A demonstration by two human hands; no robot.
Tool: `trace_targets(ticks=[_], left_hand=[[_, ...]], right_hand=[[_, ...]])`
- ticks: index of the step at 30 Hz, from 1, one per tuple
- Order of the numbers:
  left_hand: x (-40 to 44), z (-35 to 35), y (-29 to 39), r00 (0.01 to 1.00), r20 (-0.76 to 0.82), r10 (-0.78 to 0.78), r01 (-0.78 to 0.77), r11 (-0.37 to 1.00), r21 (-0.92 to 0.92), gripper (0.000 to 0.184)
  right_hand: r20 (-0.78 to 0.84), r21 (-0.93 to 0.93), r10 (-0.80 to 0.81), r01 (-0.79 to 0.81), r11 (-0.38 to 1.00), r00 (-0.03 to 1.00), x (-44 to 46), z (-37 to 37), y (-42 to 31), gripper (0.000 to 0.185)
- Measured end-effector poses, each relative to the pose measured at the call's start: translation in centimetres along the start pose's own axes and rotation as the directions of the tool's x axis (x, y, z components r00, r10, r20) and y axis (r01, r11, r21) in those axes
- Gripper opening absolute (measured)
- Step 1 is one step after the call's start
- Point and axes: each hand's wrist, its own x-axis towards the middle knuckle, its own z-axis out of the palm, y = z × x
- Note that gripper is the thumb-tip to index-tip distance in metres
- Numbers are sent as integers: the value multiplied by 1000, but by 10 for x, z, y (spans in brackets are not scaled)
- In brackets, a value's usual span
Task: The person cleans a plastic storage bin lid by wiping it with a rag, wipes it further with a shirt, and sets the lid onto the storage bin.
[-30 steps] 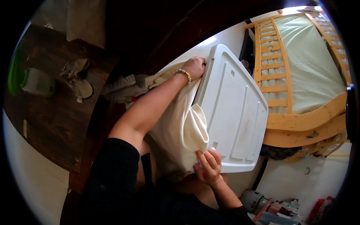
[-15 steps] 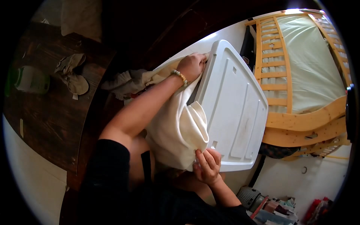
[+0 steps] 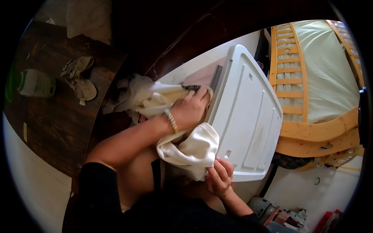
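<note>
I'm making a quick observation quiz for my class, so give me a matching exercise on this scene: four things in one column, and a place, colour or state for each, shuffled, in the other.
Things
1. Bracelet
2. Plastic panel
3. Cloth
4. Bed sheet

Descriptions
A. Pale green, beside wooden slats
B. Cream, pinched by the right hand
C. On the wrist of the left hand
D. White and stiff, with raised ridges

Right pairs: 1-C, 2-D, 3-B, 4-A
</note>
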Motion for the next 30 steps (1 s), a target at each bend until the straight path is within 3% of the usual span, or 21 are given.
trace_targets(ticks=[5,6,11,15,16,18,20,22,23,25,27,30], left_hand=[[94,9,-24,994,-101,-30,49,981,185,29],[105,7,-29,987,-158,35,-1,977,212,24],[63,13,-21,994,-95,47,-25,976,215,22],[-16,1,0,996,-47,77,-73,995,75,24],[-12,0,1,996,-62,64,-61,997,46,22],[22,10,-14,991,-114,68,-48,985,163,20],[74,10,-26,996,-91,-24,36,991,127,19],[120,34,-53,981,-183,-58,37,992,-119,21],[126,33,-48,974,-138,-180,137,951,-278,23],[109,41,-42,939,-289,-188,73,927,-367,23],[60,40,-27,945,-69,-318,266,876,-402,23],[-31,32,8,906,119,-407,412,781,-469,25]], right_hand=[[-6,6,16,-16,1000,1000,2,1,0,22],[-3,-1,20,-20,1000,1000,4,0,0,22],[-30,6,9,-9,1000,1000,1,4,2,25],[-47,7,27,-26,1000,999,3,4,0,25],[-40,-1,29,-29,1000,999,2,4,-1,25],[-27,8,31,-30,1000,999,3,3,-1,25],[-26,16,17,-16,1000,1000,3,2,1,25],[-28,30,-10,10,999,1000,1,2,2,26],[-35,31,-26,28,999,999,-1,2,1,26],[-63,39,-75,77,996,995,-1,6,2,28],[-88,8,-95,96,995,992,-3,10,4,28],[-115,6,-93,94,996,989,-2,11,0,26]])
